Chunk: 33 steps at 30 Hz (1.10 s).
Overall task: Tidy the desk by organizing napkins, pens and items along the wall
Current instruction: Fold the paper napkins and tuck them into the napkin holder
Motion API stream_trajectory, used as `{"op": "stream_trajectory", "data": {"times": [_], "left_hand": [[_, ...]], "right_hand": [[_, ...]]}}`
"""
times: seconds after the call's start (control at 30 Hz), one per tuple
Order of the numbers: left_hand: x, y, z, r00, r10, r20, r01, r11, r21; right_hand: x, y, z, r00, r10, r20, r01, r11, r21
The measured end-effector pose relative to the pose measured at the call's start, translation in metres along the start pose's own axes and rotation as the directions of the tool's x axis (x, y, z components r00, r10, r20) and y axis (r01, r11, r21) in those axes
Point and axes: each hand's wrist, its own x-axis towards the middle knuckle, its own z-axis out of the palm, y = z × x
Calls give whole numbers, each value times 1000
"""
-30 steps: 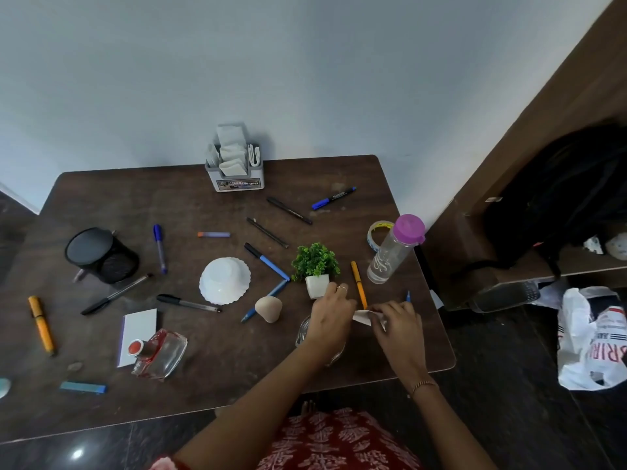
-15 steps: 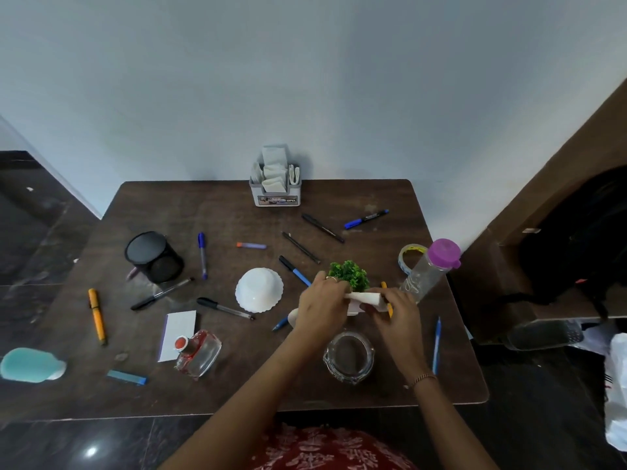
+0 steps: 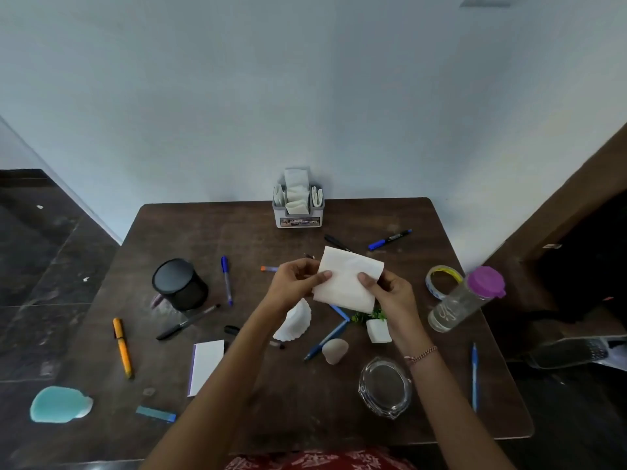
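Fold napkin (image 3: 346,279) flat, edges matched, before you carry it to napkin holder (image 3: 298,222) (at wall, well beyond your fingertips). Your left hand (image 3: 295,283) pinches napkin's left edge, right hand (image 3: 390,293) pinches right edge: thumbs on top, fingers curled behind. Napkin is raised between both hands.

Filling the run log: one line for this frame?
phase: napkin handling | left hand: pinches napkin | right hand: pinches napkin | napkin: held over desk | napkin holder: by wall

Bare desk (image 3: 203,232) left of napkin holder (image 3: 298,206); pens (image 3: 389,239) clutter right.
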Motion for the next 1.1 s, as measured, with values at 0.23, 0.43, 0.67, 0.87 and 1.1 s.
{"op": "stream_trajectory", "data": {"times": [0.23, 0.43, 0.67, 0.87, 1.1], "left_hand": [[9, 2, -23, 998, 22, -66, -22, 1000, 3], [19, 4, -45, 994, 3, -112, -20, 989, -150], [27, 8, -60, 986, -131, -100, 89, 933, -348], [39, 6, -71, 990, -91, -108, 71, 981, -178], [59, -2, -76, 973, 28, -228, -23, 999, 25]], "right_hand": [[17, -9, 37, 1000, 0, -3, -1, 1000, -31], [24, -20, 59, 993, -44, 113, 39, 998, 43], [31, -27, 79, 982, -124, 140, 139, 985, -101], [40, -24, 88, 957, -224, 187, 270, 921, -280], [65, -23, 95, 973, 78, 218, -99, 991, 88]]}}
